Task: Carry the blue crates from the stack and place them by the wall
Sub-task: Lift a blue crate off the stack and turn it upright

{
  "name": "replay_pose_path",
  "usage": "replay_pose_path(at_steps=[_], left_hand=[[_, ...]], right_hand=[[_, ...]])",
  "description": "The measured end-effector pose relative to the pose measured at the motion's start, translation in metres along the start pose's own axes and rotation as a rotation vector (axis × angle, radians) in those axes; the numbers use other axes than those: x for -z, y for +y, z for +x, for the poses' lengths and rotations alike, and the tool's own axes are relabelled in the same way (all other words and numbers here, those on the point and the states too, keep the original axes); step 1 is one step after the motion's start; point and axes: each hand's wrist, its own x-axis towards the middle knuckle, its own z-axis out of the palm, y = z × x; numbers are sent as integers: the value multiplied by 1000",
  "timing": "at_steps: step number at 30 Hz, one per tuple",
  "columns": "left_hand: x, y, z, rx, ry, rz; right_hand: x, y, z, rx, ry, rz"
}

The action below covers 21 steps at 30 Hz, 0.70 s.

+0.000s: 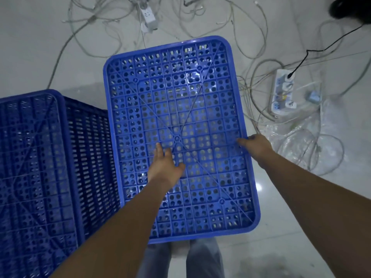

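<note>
- Your blue crate (176, 117) sits upside down at frame centre, its long axis running from the bottom toward the top.
- Your left hand (165, 164) lies flat and open on its base; your right hand (256, 146) grips its right rim.
- Two crates visible; the second crate (40, 167) is at lower left.

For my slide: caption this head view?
Both hands, left hand and right hand, on an upturned blue crate beside floor cables.

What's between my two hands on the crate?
In the head view, only the crate's perforated blue base lies between the left hand and the right hand; nothing sits on it.
</note>
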Motion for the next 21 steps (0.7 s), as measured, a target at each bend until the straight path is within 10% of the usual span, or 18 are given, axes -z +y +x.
replay_pose_path(at_steps=[21], left_hand=[[82,34,-70,-127,-78,-626]], right_hand=[[-14,-66,-134,355,227,-86]])
